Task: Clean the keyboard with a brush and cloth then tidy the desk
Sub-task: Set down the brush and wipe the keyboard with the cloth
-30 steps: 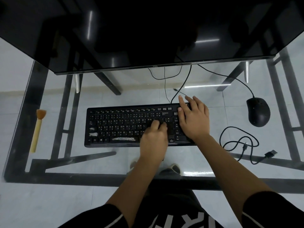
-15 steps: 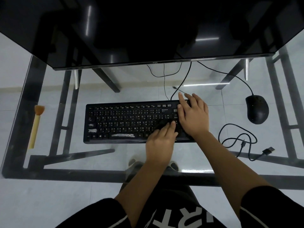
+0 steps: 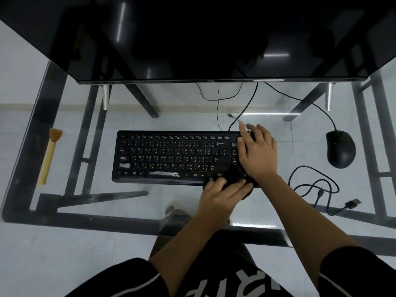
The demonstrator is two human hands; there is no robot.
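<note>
Glass desk top [image 3: 90,211], clear, glossy; matt black plastic keyboard [image 3: 171,156]; dark fuzzy cloth [image 3: 235,174]; glossy monitor [image 3: 192,39].

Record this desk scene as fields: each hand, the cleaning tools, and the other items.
left hand: left hand presses the dark cloth on the keyboard's front right corner
right hand: right hand lies flat on the right end of the keyboard
brush: brush lies untouched at the left of the glass desk
mouse: mouse sits right of the keyboard
cable: loose cable is coiled at the front right
monitor: monitor is dark, behind the keyboard
</note>
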